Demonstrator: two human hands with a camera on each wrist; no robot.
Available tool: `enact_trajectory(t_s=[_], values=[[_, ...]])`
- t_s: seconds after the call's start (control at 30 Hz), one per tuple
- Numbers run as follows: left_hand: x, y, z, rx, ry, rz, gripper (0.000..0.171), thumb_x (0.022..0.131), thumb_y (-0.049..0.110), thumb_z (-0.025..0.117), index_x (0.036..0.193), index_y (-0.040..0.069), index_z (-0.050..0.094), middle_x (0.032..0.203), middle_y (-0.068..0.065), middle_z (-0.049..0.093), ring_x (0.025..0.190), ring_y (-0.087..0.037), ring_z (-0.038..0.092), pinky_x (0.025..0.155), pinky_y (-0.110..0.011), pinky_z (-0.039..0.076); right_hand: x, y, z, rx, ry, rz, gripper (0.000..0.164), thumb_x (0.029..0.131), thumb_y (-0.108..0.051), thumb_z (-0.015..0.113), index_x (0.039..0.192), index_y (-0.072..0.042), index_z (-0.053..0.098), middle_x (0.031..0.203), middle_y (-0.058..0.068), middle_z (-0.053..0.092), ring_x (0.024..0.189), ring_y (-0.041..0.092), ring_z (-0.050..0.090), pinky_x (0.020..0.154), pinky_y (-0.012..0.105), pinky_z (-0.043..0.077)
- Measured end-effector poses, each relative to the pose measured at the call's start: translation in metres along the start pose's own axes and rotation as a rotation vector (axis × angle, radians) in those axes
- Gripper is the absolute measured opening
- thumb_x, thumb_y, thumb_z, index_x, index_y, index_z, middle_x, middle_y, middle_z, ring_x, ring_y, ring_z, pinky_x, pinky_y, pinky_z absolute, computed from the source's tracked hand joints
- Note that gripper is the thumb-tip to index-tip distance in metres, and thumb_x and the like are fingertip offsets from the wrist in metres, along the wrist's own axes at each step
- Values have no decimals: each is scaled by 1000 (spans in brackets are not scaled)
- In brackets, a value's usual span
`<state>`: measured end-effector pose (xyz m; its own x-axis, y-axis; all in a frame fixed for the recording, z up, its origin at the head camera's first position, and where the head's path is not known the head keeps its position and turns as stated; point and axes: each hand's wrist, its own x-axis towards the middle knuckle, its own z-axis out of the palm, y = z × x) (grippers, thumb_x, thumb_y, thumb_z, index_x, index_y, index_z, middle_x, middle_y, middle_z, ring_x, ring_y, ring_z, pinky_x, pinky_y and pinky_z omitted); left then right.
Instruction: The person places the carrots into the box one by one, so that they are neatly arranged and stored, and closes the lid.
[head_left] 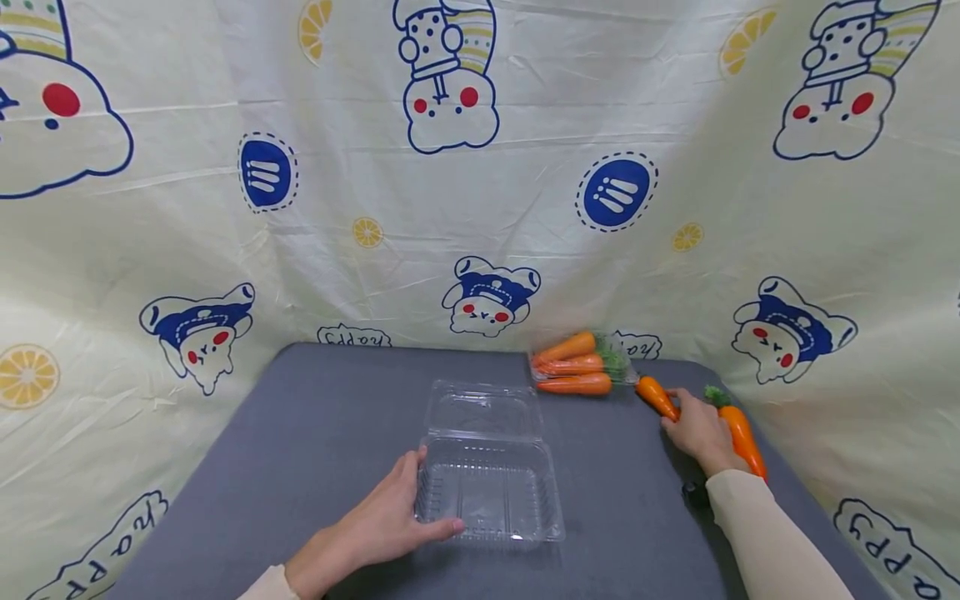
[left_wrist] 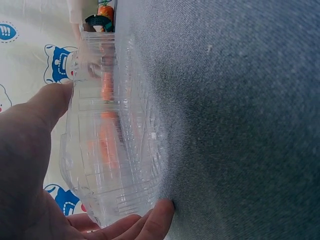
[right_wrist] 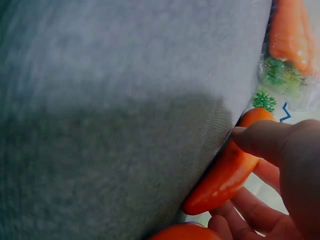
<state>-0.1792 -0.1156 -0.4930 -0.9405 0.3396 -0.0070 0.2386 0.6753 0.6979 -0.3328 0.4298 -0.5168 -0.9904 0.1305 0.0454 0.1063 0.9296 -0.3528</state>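
Observation:
A clear plastic clamshell container point(head_left: 487, 492) stands on the table with its lid laid back. My left hand point(head_left: 390, 508) holds its near left corner, the thumb on the front side and the fingers along the left side. In the left wrist view the thumb point(left_wrist: 57, 97) meets the rim of the container point(left_wrist: 107, 160). At the table's right, my right hand point(head_left: 702, 429) pinches an orange carrot point(head_left: 655, 395) lying on the cloth. The right wrist view has the thumb on one side of this carrot point(right_wrist: 227, 172) and the fingers around the other.
Another carrot point(head_left: 738, 433) with a green top lies just right of my right hand. A clear bag point(head_left: 630, 375) with several carrots point(head_left: 573, 383) rests at the table's back edge. The grey table point(head_left: 337, 417) is backed by a printed curtain point(head_left: 547, 275).

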Motion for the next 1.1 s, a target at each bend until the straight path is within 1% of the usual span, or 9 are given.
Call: enact_trajectory(t_s=[0.13, 0.37, 0.57, 0.67, 0.77, 0.9, 1.0, 1.03, 1.1], values=[[-1, 0, 0, 11, 3, 4, 130, 90, 68, 96, 175, -4, 31, 185, -28, 40, 161, -43, 56, 131, -68, 50, 0, 2, 1, -2, 16, 6, 58, 109, -17, 78, 155, 11, 57, 146, 43, 67, 105, 49, 67, 97, 70, 59], [-2, -1, 0, 20, -3, 1, 127, 89, 68, 96, 174, -4, 33, 185, -27, 41, 154, -37, 61, 126, -67, 53, 0, 5, 1, 45, 44, -4, 55, 108, -13, 79, 150, 16, 60, 143, 44, 67, 102, 47, 65, 101, 69, 60], [1, -1, 0, 25, -7, 13, 127, 89, 68, 96, 173, -4, 33, 184, -29, 41, 152, -39, 62, 126, -68, 54, -2, 8, -3, 86, 145, -32, 56, 106, -11, 80, 150, 16, 60, 138, 44, 72, 104, 51, 69, 97, 67, 61], [2, -1, 0, 31, -1, 26, 124, 89, 67, 96, 171, -4, 36, 183, -30, 42, 150, -38, 64, 125, -67, 55, -4, 5, -9, 108, 170, -13, 60, 107, -13, 79, 155, 13, 56, 134, 43, 73, 100, 49, 68, 89, 61, 61], [3, -1, 0, 34, 2, 26, 122, 88, 67, 97, 168, -4, 38, 183, -31, 43, 149, -37, 64, 125, -66, 55, -6, 2, -14, 125, 186, -9, 60, 108, -15, 78, 157, 11, 54, 131, 43, 75, 96, 48, 71, 87, 60, 63], [3, -1, -1, 31, 1, 22, 121, 88, 67, 97, 167, -3, 39, 183, -30, 43, 146, -35, 64, 124, -66, 55, -9, 0, -19, 144, 246, -13, 56, 109, -17, 78, 154, 10, 57, 135, 42, 75, 105, 53, 73, 97, 69, 63], [3, 0, -1, 25, 0, 22, 121, 88, 66, 97, 168, -3, 38, 183, -30, 43, 144, -34, 64, 123, -66, 55, -11, -3, -22, 165, 304, -11, 53, 110, -17, 79, 152, 10, 60, 138, 42, 73, 112, 56, 70, 101, 71, 60], [3, 0, -1, 24, -2, 22, 122, 88, 66, 97, 168, -4, 38, 183, -30, 42, 144, -33, 64, 123, -65, 55, -12, -5, -24, 172, 318, -11, 53, 110, -18, 79, 152, 9, 61, 139, 42, 73, 111, 55, 69, 99, 69, 60], [3, 0, -2, 26, -1, 27, 122, 88, 66, 97, 169, -4, 37, 183, -31, 42, 145, -35, 64, 124, -66, 55, -15, -8, -26, 189, 353, -16, 51, 111, -19, 79, 150, 9, 63, 139, 41, 73, 107, 51, 67, 92, 60, 60]])
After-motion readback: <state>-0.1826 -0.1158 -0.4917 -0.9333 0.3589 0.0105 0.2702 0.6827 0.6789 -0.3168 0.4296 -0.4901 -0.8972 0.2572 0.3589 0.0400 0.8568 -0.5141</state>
